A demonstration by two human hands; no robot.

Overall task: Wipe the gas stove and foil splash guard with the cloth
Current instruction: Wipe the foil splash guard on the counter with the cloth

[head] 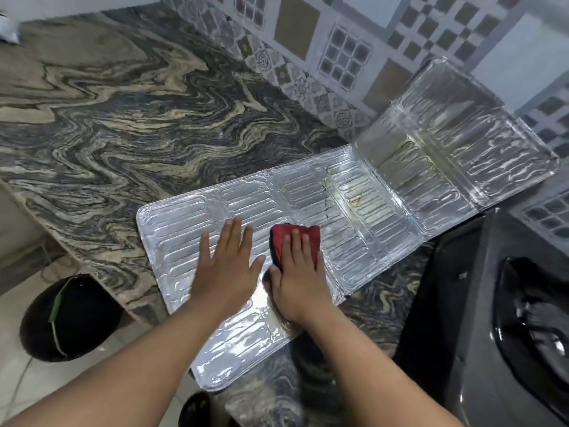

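The foil splash guard (354,211) lies unfolded on the marble counter, its far panels tilted up against the tiled wall. Yellowish stains show on its middle panels. My left hand (226,266) lies flat with straight, spread fingers on the guard's near left part. My right hand (297,278) presses a folded red and dark cloth (291,234) onto the foil just right of the left hand, fingers straight on top. The dark gas stove (492,318) sits at the right, its burner partly in view.
The swirled marble counter (138,118) stretches left and back to a patterned tile wall (338,47). A dark round bin (67,318) stands on the floor below the counter's edge at the left. The guard's near corner overhangs the counter edge.
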